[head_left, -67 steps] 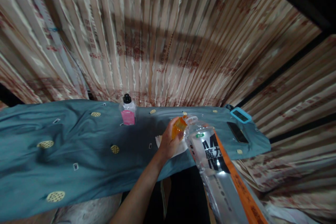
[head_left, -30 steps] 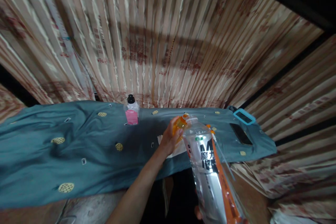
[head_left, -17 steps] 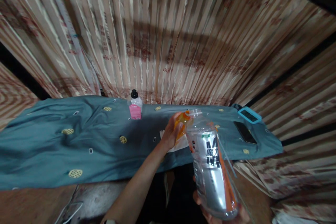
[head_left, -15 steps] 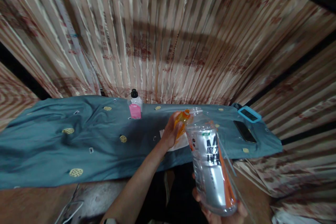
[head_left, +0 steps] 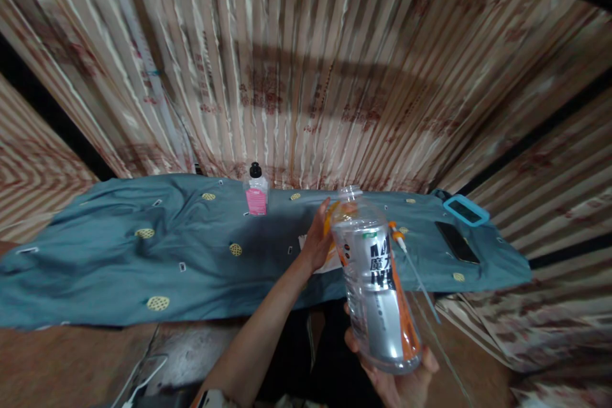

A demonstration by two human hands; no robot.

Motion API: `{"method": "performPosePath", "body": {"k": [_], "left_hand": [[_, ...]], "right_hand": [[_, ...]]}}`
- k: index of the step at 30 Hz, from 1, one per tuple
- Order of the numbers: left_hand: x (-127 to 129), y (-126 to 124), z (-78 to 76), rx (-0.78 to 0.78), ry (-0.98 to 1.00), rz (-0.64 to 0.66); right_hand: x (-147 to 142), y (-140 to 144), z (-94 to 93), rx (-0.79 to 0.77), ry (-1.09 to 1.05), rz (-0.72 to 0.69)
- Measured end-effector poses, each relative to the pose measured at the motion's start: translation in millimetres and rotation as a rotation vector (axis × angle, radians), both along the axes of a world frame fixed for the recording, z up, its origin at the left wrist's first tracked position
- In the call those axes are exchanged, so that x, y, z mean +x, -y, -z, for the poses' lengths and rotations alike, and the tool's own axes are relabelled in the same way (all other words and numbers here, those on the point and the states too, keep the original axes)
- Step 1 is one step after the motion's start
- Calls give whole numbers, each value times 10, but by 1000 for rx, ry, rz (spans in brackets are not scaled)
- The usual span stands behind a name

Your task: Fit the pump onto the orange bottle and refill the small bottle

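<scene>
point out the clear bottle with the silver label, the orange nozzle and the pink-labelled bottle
clear bottle (head_left: 377, 290): head view, on its silver label
orange nozzle (head_left: 396, 235): head view, on its orange collar
pink-labelled bottle (head_left: 257, 199): head view, on its pink label

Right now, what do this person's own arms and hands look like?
The left hand and right hand wear no gloves. The left forearm shows no sleeve; at the bottom edge is a pale item with dark parts, perhaps a watch.

My left arm (head_left: 265, 325) is stretched forward, the left hand (head_left: 317, 242) is curled; my right hand (head_left: 398, 389) is cupped, lower and nearer to me
</scene>
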State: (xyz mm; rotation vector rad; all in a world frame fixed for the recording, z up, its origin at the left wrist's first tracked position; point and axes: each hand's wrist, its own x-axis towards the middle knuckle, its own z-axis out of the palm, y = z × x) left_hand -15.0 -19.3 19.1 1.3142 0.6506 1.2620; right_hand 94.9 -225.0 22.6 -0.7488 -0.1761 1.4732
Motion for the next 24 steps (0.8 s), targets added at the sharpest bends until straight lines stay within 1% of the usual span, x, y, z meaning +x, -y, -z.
{"method": "performPosePath", "body": {"k": [3, 5, 6, 8, 10, 13, 14, 16, 18, 22, 24], "left_hand": [[-145, 111, 45, -18, 21, -74], [-295, 246, 103, -52, 37, -142], [-378, 331, 137, -64, 47, -170], [-542, 517, 201, -92, 107, -189], [-686, 697, 237, -133, 137, -140], [-845, 872, 213, -164, 155, -72], [-883, 894, 192, -163, 144, -63], [-943, 893, 155, -172, 132, -75], [-987, 856, 140, -220, 121, -131], [-1066, 775, 142, -407, 127, -285], [-1111, 743, 124, -467, 115, -341]], "right_hand": [[-162, -42, -121, -33, -8, 12], [-250, -75, -131, -34, -34, 0], [-286, -95, -105, -29, -48, -17], [-345, -144, 11, -14, -60, -74], [-394, -208, 186, 6, -55, -124], [-460, -321, 441, 39, -20, -193], [-482, -360, 497, 51, -3, -217], [-524, -434, 547, 70, 36, -256], [-568, -510, 529, 84, 76, -287], [-665, -681, 439, 135, 146, -375], [-715, -772, 425, 142, 167, -433]]}}
